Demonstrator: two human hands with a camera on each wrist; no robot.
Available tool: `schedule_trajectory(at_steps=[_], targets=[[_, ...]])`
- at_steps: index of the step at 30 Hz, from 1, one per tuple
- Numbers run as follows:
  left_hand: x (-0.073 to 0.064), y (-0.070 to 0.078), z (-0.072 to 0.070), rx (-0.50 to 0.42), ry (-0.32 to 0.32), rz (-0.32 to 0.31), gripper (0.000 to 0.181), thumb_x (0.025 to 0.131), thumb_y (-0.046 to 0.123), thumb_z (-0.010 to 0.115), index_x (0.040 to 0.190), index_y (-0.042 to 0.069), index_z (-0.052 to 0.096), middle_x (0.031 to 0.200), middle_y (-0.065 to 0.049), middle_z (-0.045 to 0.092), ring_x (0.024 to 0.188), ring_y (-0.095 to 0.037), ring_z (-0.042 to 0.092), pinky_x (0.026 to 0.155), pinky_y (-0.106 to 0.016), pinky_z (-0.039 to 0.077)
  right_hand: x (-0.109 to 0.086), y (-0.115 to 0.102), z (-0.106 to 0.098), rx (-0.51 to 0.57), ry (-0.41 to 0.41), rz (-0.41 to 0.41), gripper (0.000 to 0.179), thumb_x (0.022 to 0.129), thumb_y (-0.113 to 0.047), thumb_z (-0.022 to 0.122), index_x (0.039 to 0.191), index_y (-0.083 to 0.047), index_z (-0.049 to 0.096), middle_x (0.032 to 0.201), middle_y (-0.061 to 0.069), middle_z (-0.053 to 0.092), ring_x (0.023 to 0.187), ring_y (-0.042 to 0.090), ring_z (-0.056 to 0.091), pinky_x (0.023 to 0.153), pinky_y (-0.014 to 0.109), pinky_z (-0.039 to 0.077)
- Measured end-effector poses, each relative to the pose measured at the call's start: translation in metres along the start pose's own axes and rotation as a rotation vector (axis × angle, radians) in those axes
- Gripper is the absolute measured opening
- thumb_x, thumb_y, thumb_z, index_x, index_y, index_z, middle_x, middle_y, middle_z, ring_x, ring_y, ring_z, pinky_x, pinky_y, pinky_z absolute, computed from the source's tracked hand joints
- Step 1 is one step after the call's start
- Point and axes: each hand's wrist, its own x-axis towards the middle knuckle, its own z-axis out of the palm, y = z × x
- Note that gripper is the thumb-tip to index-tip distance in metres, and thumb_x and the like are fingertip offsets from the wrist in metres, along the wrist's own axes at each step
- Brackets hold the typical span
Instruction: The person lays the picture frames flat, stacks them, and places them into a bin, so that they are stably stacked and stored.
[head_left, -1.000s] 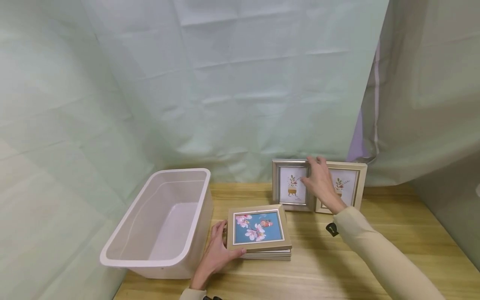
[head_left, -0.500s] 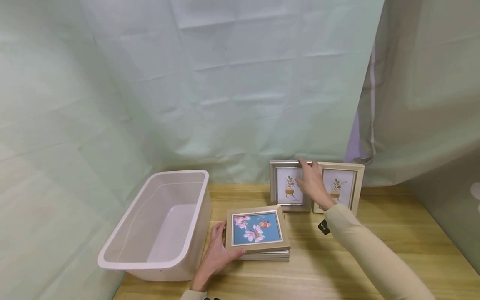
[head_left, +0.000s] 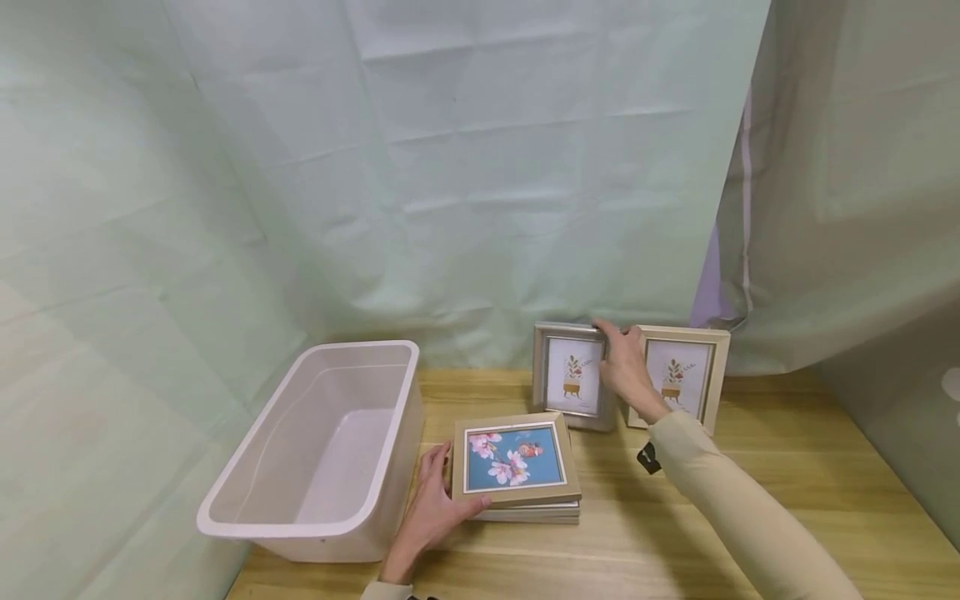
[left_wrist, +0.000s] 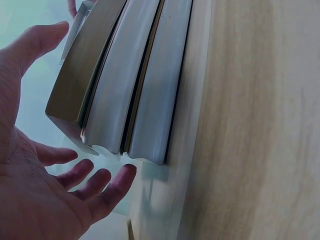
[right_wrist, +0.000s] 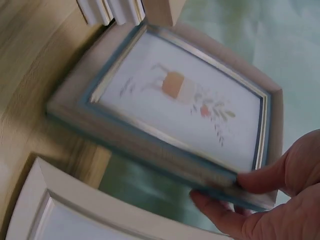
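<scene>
My right hand (head_left: 628,373) pinches the upper right corner of a silver picture frame (head_left: 572,377) with a potted-plant print. In the right wrist view the thumb lies over the front of this frame (right_wrist: 165,95) and the fingers are behind it. A stack of picture frames lies flat on the table; its top one (head_left: 517,458) has a tan border and a blue blossom picture. My left hand (head_left: 435,504) is spread around that stack's near left corner. Seen from the left wrist, its thumb and loosely bent fingers (left_wrist: 117,187) stand beside the stacked frames (left_wrist: 130,75).
A cream picture frame (head_left: 717,379) with a similar print stands upright at the back right, beside the silver one. To the left is a large white plastic tub (head_left: 405,450). Pale green cloth (head_left: 480,208) hangs behind the wooden table (head_left: 810,467).
The silver frame has shifted slightly left and tilted with my right hand, widening the gap to the cream frame. My left hand has stayed at the stack.
</scene>
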Motion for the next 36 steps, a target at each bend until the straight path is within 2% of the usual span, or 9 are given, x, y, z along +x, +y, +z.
schedule_trajectory(at_steps=[3, 6, 12, 16, 20, 22, 26, 32, 36], targets=[[0.000, 0.000, 0.000, 0.001, 0.001, -0.001, 0.126, 0.068, 0.042, 0.100, 0.166, -0.003, 0.035, 0.165, -0.027, 0.038, 0.136, -0.043, 0.057, 0.112, -0.061, 0.053, -0.006, -0.004, -0.006, -0.020, 0.003, -0.066, 0.080, 0.082, 0.022, 0.049, 0.158, -0.004, 0.053, 0.134, 0.042, 0.054, 0.106, 0.043, 0.055, 0.076, 0.043, 0.051], [0.000, 0.000, 0.000, 0.001, 0.002, -0.005, 0.126, 0.068, 0.042, 0.099, 0.166, -0.002, 0.035, 0.165, -0.026, 0.038, 0.132, -0.041, 0.058, 0.110, -0.059, 0.054, -0.007, -0.002, -0.008, -0.041, -0.005, -0.127, 0.082, 0.079, 0.021, 0.047, 0.157, -0.003, 0.055, 0.129, 0.039, 0.066, 0.105, 0.045, 0.058, 0.078, 0.047, 0.051], [-0.001, 0.003, -0.002, -0.008, 0.012, -0.006, 0.125, 0.067, 0.040, 0.100, 0.166, -0.002, 0.035, 0.167, -0.027, 0.036, 0.118, -0.038, 0.065, 0.102, -0.056, 0.060, 0.006, 0.024, 0.001, 0.026, 0.019, -0.214, 0.079, 0.079, 0.017, 0.054, 0.154, -0.003, 0.059, 0.120, 0.036, 0.073, 0.070, 0.026, 0.054, 0.057, 0.030, 0.045], [-0.003, 0.006, -0.003, -0.033, 0.022, 0.012, 0.123, 0.068, 0.035, 0.100, 0.165, -0.003, 0.035, 0.165, -0.028, 0.035, 0.117, -0.039, 0.066, 0.102, -0.053, 0.061, -0.002, 0.011, -0.006, 0.030, 0.038, -0.209, 0.069, 0.084, 0.015, 0.063, 0.151, -0.003, 0.063, 0.094, 0.028, 0.075, 0.060, 0.018, 0.050, 0.051, 0.027, 0.043], [-0.005, 0.013, -0.005, -0.061, 0.033, 0.025, 0.121, 0.069, 0.031, 0.100, 0.166, -0.002, 0.035, 0.166, -0.028, 0.034, 0.125, -0.046, 0.064, 0.107, -0.058, 0.059, -0.015, -0.008, -0.016, -0.007, 0.088, -0.204, 0.062, 0.085, 0.016, 0.068, 0.145, -0.001, 0.068, 0.065, 0.016, 0.063, 0.055, 0.015, 0.045, 0.053, 0.024, 0.039], [-0.006, 0.016, -0.006, -0.062, 0.037, 0.026, 0.121, 0.069, 0.031, 0.099, 0.166, -0.001, 0.035, 0.167, -0.028, 0.033, 0.126, -0.046, 0.063, 0.107, -0.058, 0.059, -0.018, -0.009, -0.017, -0.009, 0.101, -0.200, 0.061, 0.086, 0.016, 0.068, 0.144, -0.002, 0.068, 0.065, 0.014, 0.058, 0.055, 0.015, 0.043, 0.055, 0.024, 0.037], [-0.009, 0.022, -0.007, -0.032, 0.046, 0.025, 0.121, 0.070, 0.036, 0.099, 0.167, 0.003, 0.035, 0.168, -0.025, 0.035, 0.129, -0.045, 0.062, 0.108, -0.060, 0.057, -0.025, -0.012, -0.022, 0.013, 0.133, -0.197, 0.058, 0.089, 0.013, 0.071, 0.145, -0.004, 0.069, 0.081, 0.016, 0.061, 0.064, 0.018, 0.047, 0.056, 0.024, 0.037], [-0.013, 0.031, -0.009, 0.006, 0.073, 0.066, 0.121, 0.068, 0.042, 0.099, 0.166, 0.003, 0.039, 0.167, -0.024, 0.039, 0.149, -0.050, 0.046, 0.120, -0.072, 0.044, -0.037, -0.019, -0.030, 0.076, 0.206, -0.180, 0.056, 0.090, 0.008, 0.076, 0.144, -0.006, 0.070, 0.088, 0.021, 0.064, 0.064, 0.016, 0.044, 0.054, 0.023, 0.034], [-0.014, 0.038, -0.010, 0.004, 0.084, 0.088, 0.121, 0.067, 0.042, 0.099, 0.165, 0.003, 0.040, 0.166, -0.024, 0.040, 0.152, -0.049, 0.041, 0.123, -0.072, 0.041, -0.045, -0.022, -0.036, 0.125, 0.245, -0.162, 0.055, 0.092, 0.006, 0.078, 0.145, -0.006, 0.070, 0.105, 0.029, 0.072, 0.061, 0.018, 0.050, 0.051, 0.021, 0.033]])
